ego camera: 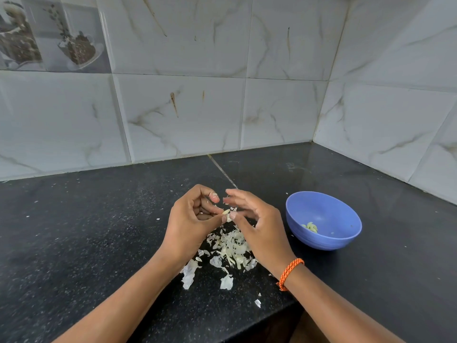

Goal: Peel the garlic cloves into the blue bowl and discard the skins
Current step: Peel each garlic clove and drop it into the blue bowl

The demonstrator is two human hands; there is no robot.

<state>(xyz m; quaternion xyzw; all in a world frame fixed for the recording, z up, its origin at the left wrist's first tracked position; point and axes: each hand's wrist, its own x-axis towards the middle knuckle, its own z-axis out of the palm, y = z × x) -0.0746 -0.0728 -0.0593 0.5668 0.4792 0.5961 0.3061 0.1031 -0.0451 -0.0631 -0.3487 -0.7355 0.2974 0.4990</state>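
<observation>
On the black counter [99, 219] in a tiled corner, the left hand [195, 219] and right hand [257, 226] pinch one garlic clove [227, 213] over the skins [230, 246], with the blue bowl [324, 220] just right, nearer the right hand.

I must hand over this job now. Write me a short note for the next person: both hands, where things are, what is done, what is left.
Left hand and right hand both pinch one garlic clove above the skins, mid-peel.
Blue bowl stands to the right on the black counter; a few peeled cloves lie inside.
Garlic skins are piled on the counter under the hands.
Left: finish this clove, drop it in the bowl, discard the skins.
</observation>
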